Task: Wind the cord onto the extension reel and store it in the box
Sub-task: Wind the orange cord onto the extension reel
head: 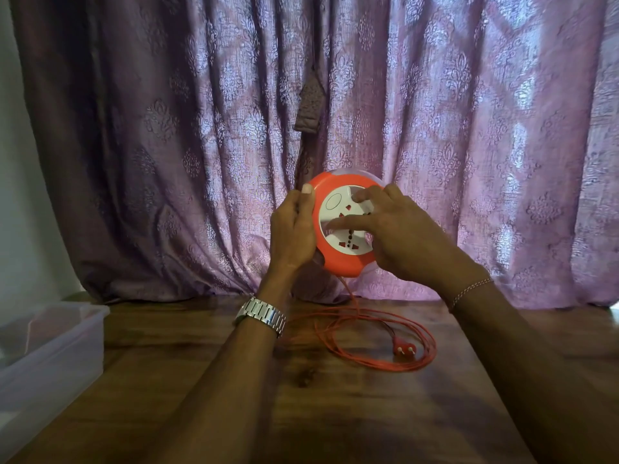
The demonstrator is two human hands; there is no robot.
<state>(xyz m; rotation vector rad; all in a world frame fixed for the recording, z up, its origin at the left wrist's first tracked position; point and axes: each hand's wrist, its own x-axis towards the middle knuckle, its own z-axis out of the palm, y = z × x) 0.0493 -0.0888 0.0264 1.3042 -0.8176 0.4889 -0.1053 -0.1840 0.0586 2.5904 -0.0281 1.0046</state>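
Your left hand (292,229) has the extension reel (345,226) by its left rim, held up off the counter (335,413) with the socket face toward you. Left grip is closed around the orange edge, thumb on top near the upper rim.

Your right hand (398,229) lies across the white socket face, fingers (348,223) spread and pressed on it. That grip is flat and open, not wrapped around anything. It's blurred, so I can't tell exact finger placement.

The cord (378,339) drops from the bottom of the reel to the counter and lies there in loose orange loops, right of centre. Most of it looks unwound. The plug (403,349) rests inside the loops, pins pointing right.

The box (50,356) is a clear plastic tub at the left edge of the counter, well apart from the reel and the cord. Contents can't be made out through the wall.

Metal watch (263,314) on your left wrist, thin bracelet (470,289) on the right. Purple patterned curtain (469,128) hangs behind the counter.
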